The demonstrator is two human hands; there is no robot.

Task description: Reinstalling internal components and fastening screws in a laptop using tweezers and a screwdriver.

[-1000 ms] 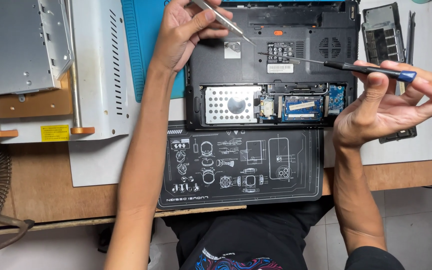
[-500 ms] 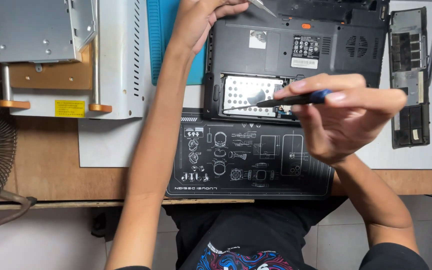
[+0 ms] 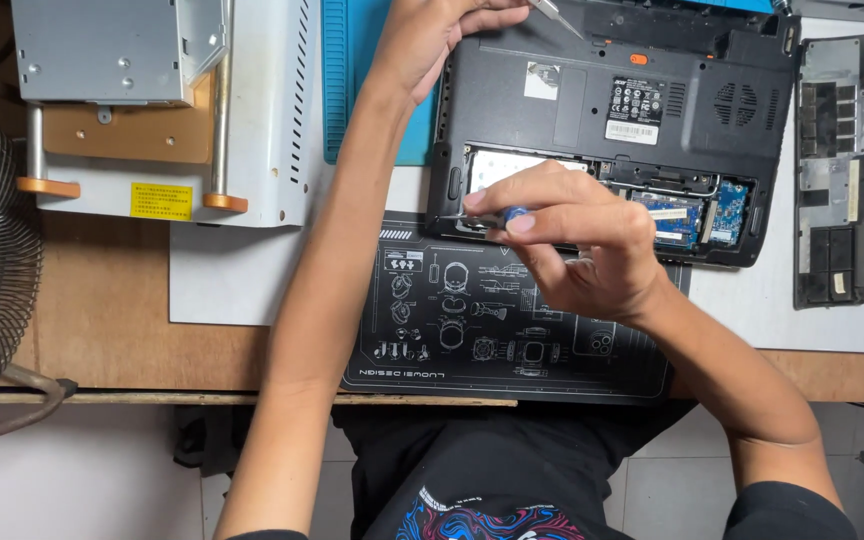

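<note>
Wooden counter [image 3: 102, 310] carrying an upturned black laptop [image 3: 592, 110] with its bay open, silver drive [image 3: 502, 165] and green boards [image 3: 697, 210] inside, right hand [image 3: 572, 245] pinching a blue-tipped screwdriver [image 3: 482, 214] at the bay's front-left corner, left hand [image 3: 437, 40] pinching metal tweezers [image 3: 557, 14] at the laptop's far edge

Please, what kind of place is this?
Probably an electronics repair bench: an opened laptop lies underside up, its removed cover panel beside it, on a printed work mat, with a small screwdriver in the right hand.
</note>
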